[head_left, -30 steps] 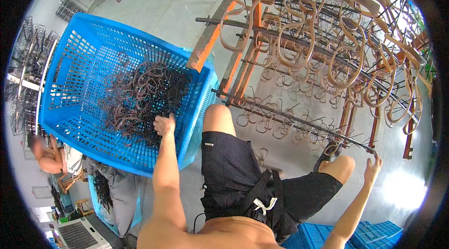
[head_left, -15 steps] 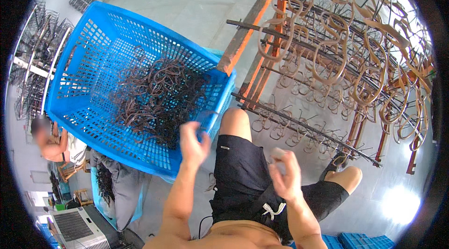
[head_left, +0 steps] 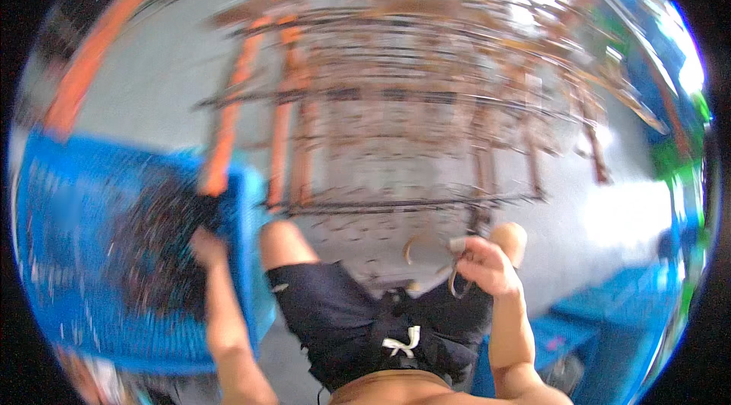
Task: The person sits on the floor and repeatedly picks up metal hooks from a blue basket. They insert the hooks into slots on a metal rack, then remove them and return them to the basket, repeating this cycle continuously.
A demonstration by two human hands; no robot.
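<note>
My left hand [head_left: 207, 249] reaches into the right side of a blue perforated plastic basket [head_left: 61, 176], at the edge of a dark tangled heap of thin curled strips [head_left: 164, 253]. Motion smears its fingers, so I cannot tell whether they grip any of the heap. My right hand [head_left: 489, 264] is raised over my right thigh with its fingers closed. From them hangs a thin, tan curved strip [head_left: 454, 285], and something whitish covers a fingertip. The strip's exact kind is blurred.
Ahead stands a rack with orange uprights [head_left: 225, 138] and dark horizontal rods [head_left: 396, 208], carrying many blurred brown loops. Blue crates [head_left: 609, 306] are stacked at the right. Another orange bar [head_left: 114, 39] slants at the upper left.
The view has swung right, so the basket appears farther left and the rack more central. My left hand has gone into the basket. A tan strip now shows in my right hand.
</note>
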